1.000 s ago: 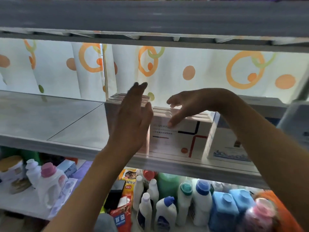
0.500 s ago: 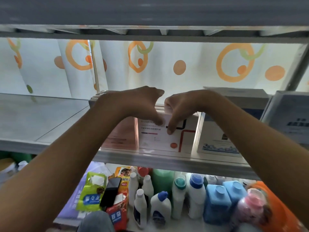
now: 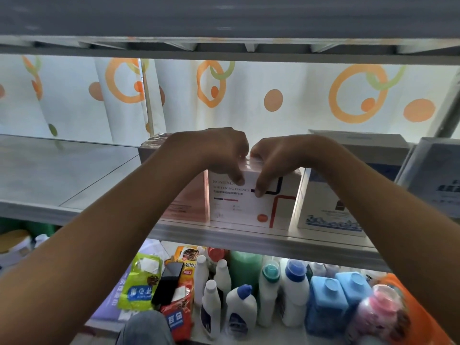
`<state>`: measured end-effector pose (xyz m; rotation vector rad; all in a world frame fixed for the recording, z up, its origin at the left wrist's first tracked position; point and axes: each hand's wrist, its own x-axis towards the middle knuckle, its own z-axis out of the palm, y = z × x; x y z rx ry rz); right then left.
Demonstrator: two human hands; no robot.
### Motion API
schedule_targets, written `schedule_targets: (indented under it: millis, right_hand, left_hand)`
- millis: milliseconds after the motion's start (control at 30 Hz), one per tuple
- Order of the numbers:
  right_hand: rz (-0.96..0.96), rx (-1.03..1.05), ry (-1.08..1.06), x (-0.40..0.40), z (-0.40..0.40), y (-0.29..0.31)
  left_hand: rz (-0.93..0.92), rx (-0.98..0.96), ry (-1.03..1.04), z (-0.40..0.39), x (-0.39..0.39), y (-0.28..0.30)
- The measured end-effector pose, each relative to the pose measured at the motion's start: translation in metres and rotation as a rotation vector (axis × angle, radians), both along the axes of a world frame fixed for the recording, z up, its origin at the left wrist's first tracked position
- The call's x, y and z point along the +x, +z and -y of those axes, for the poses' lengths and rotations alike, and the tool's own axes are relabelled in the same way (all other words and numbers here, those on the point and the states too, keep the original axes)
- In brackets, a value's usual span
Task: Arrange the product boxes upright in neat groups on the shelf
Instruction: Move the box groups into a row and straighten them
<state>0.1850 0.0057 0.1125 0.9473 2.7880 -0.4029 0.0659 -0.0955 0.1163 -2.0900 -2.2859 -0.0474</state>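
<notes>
**A:** What could go wrong from here?

**B:** I'd watch the white boxes (image 3: 251,202) in the middle of the shelf (image 3: 249,235). Both hands grip the front one near its top edge, so a pull could tip it forward off the shelf lip and onto the bottles (image 3: 268,292) below. To the left of the white boxes, touching them, stands the pink group (image 3: 191,195); a sideways shove could knock it askew. To the right, across a narrow gap, the blue-printed box (image 3: 326,205) could get nudged too.

**A:** And the fingers, left to right?

**B:** The left hand (image 3: 219,153) is curled over the top of the white boxes, thumb pressed down on the front face and fingers hooked behind, a narrow pinch. The right hand (image 3: 276,158), just beside it, does the same: thumb down the front face, fingers curled over the top. How far the fingers reach behind, I can't tell.

**A:** Are the boxes upright?

**B:** Yes, all standing, at the shelf's front edge.
</notes>
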Motion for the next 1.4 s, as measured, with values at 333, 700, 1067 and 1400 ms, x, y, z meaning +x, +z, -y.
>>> schedule_targets:
  millis: [333, 700, 1067, 1400]
  right_hand:
    - [0.022, -0.023, 0.004, 0.002, 0.003, 0.001]
    - [0.054, 0.006, 0.001, 0.004, 0.012, 0.002]
    - [-0.015, 0.066, 0.033, 0.012, 0.016, 0.003]
    - [-0.097, 0.167, 0.023, 0.033, 0.023, 0.023]
  left_hand:
    - [0.095, 0.016, -0.044, 0.007, -0.006, -0.005]
    - [0.085, 0.007, -0.053, 0.018, 0.003, -0.006]
    - [-0.014, 0.040, -0.010, 0.018, 0.012, -0.012]
    - [0.004, 0.030, -0.032, 0.016, 0.015, -0.014]
